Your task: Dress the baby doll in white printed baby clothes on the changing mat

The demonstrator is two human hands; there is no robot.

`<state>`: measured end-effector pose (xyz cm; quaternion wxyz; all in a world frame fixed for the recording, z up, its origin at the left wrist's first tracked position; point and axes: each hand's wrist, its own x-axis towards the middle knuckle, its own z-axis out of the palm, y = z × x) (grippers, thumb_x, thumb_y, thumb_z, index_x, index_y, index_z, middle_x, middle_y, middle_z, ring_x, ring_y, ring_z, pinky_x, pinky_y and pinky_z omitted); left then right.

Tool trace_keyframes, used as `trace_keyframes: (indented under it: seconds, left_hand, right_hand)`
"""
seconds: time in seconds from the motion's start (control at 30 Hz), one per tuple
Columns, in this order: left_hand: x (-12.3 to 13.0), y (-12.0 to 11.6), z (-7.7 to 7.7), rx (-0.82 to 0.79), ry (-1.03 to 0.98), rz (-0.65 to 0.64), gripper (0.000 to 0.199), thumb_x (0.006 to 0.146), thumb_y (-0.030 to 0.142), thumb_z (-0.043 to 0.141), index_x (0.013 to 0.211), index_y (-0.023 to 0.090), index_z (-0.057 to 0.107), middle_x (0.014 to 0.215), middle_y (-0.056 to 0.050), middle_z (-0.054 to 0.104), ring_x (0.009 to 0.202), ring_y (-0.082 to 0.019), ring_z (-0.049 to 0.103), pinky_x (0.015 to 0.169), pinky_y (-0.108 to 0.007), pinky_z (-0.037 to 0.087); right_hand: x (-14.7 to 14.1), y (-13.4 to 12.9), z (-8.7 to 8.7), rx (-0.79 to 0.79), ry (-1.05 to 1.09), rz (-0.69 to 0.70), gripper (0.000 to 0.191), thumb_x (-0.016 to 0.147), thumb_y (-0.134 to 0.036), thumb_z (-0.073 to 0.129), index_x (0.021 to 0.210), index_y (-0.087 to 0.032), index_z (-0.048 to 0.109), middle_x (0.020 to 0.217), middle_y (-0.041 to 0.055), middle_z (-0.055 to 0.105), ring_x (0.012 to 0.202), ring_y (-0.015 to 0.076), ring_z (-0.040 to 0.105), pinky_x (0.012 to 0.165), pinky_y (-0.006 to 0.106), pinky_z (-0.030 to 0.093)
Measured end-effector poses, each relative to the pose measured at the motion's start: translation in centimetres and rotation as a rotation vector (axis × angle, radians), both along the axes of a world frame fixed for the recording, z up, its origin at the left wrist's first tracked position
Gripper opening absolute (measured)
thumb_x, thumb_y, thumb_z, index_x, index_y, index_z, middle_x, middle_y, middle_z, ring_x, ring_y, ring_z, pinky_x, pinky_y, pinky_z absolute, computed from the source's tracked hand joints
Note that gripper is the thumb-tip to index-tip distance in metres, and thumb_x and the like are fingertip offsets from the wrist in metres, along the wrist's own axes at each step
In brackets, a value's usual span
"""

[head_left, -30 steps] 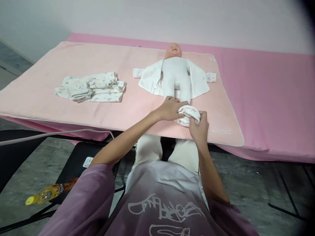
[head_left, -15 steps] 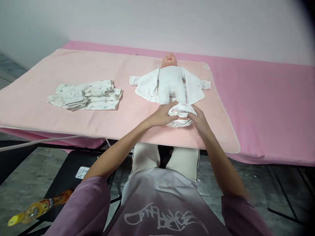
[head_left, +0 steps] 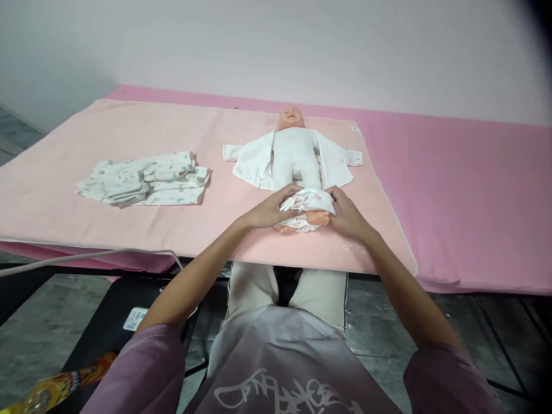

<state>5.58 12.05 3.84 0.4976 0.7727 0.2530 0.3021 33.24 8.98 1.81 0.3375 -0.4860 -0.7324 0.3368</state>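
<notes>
A baby doll [head_left: 295,150] with a white cloth body lies on its back, head away from me, in a white baby jacket [head_left: 254,164] spread open at both sides. Bunched white printed baby pants [head_left: 308,200] surround its lower legs, and a bare foot [head_left: 318,217] pokes out toward me. My left hand [head_left: 272,208] is closed on the left edge of the pants, thumb on top. On the opposite edge, my right hand [head_left: 345,213] grips the cloth beside the exposed foot. The second foot [head_left: 288,229] shows only partly under the cloth.
Folded printed baby clothes [head_left: 144,179] lie on the left of the pale pink mat [head_left: 241,244]. A pink cloth [head_left: 466,201] covers the table. Below the left edge are a white cable [head_left: 86,257], a black chair [head_left: 110,313] and a yellow-capped bottle [head_left: 64,385].
The doll's feet have come out through the bunched pants, one clearly visible. My hands have shifted slightly outward with the cloth. The camera view has tilted a little upward.
</notes>
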Motion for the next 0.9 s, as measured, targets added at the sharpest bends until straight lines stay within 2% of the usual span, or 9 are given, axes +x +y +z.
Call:
trace_keyframes:
  seconds: [0.1,0.17,0.27,0.4,0.57,0.63,0.73,0.8,0.9]
  left_hand:
    - [-1.1,-0.4,0.8,0.044,0.068,-0.036,0.055,0.093,0.046,0.074,0.142,0.025,0.06,0.141,-0.012,0.065,0.129,-0.029,0.062,0.105,-0.042,0.051]
    - [-2.0,-0.4,1.4,0.063,0.132,0.005,0.046,0.099,0.05,0.065,0.138,0.025,0.064,0.137,-0.011,0.067,0.126,-0.028,0.063,0.104,-0.041,0.05]
    - [-2.8,0.2,1.8,0.063,0.245,0.136,0.042,0.108,0.053,0.045,0.113,0.022,0.073,0.111,-0.007,0.073,0.103,-0.023,0.066,0.091,-0.037,0.051]
    - [-2.6,1.3,1.7,0.066,0.392,0.098,0.042,0.104,0.053,0.05,0.091,0.02,0.072,0.082,-0.002,0.064,0.076,-0.017,0.055,0.074,-0.033,0.043]
    - [-1.8,2.2,2.2,0.175,0.456,-0.029,0.026,0.093,0.048,0.066,0.091,0.023,0.073,0.095,-0.003,0.063,0.098,-0.023,0.055,0.098,-0.04,0.042]
    - [-1.8,2.3,2.4,0.12,0.402,-0.037,0.024,0.088,0.047,0.072,0.088,0.023,0.07,0.096,-0.003,0.061,0.097,-0.024,0.054,0.094,-0.039,0.044]
    - [-2.0,2.4,2.2,-0.029,0.25,0.004,0.026,0.087,0.045,0.074,0.081,0.021,0.065,0.092,-0.004,0.06,0.085,-0.021,0.052,0.077,-0.033,0.043]
    - [-2.4,2.3,1.6,-0.15,0.132,0.084,0.028,0.09,0.046,0.072,0.081,0.02,0.064,0.088,-0.003,0.06,0.079,-0.018,0.053,0.072,-0.031,0.042]
    - [-2.8,2.4,0.1,-0.291,-0.027,0.285,0.034,0.089,0.05,0.077,0.082,0.019,0.063,0.082,-0.002,0.061,0.075,-0.016,0.055,0.067,-0.029,0.041]
  right_hand:
    - [1.2,1.3,1.9,-0.029,-0.085,0.148,0.041,0.086,-0.056,0.076,0.109,-0.025,0.064,0.11,0.0062,0.063,0.102,0.0291,0.057,0.09,0.041,0.047]
    - [1.4,2.1,3.1,-0.128,-0.025,0.227,0.046,0.097,-0.07,0.057,0.101,-0.025,0.066,0.104,0.006,0.065,0.101,0.0286,0.057,0.093,0.043,0.046]
    - [0.7,3.4,4.3,-0.304,0.017,0.165,0.071,0.102,-0.081,0.027,0.078,-0.024,0.062,0.085,0.0056,0.063,0.088,0.0261,0.056,0.088,0.042,0.045]
    - [-1.3,5.0,5.6,-0.412,-0.24,0.007,0.07,0.088,-0.089,0.053,0.062,-0.023,0.052,0.064,0.0027,0.052,0.067,0.0208,0.048,0.068,0.037,0.037]
    - [-2.2,5.5,7.2,-0.332,-0.299,0.229,0.048,0.082,-0.07,0.078,0.075,-0.024,0.068,0.074,0.0018,0.061,0.067,0.0183,0.051,0.061,0.034,0.032]
    - [-2.1,5.4,7.3,-0.308,-0.248,0.259,0.041,0.082,-0.064,0.083,0.079,-0.025,0.071,0.078,0.003,0.064,0.069,0.0194,0.054,0.061,0.035,0.033]
    - [-1.8,5.5,6.6,-0.265,-0.168,0.138,0.048,0.086,-0.065,0.08,0.068,-0.024,0.062,0.066,0.0022,0.055,0.063,0.0179,0.048,0.061,0.035,0.032]
    - [-1.5,5.7,5.7,-0.256,-0.101,0.044,0.057,0.09,-0.07,0.073,0.063,-0.023,0.054,0.06,0.0007,0.047,0.059,0.0162,0.042,0.059,0.035,0.03]
    - [-1.1,6.1,3.8,-0.295,0.04,0.01,0.055,0.089,-0.072,0.072,0.067,-0.024,0.056,0.066,0.0003,0.053,0.063,0.017,0.047,0.06,0.034,0.035]
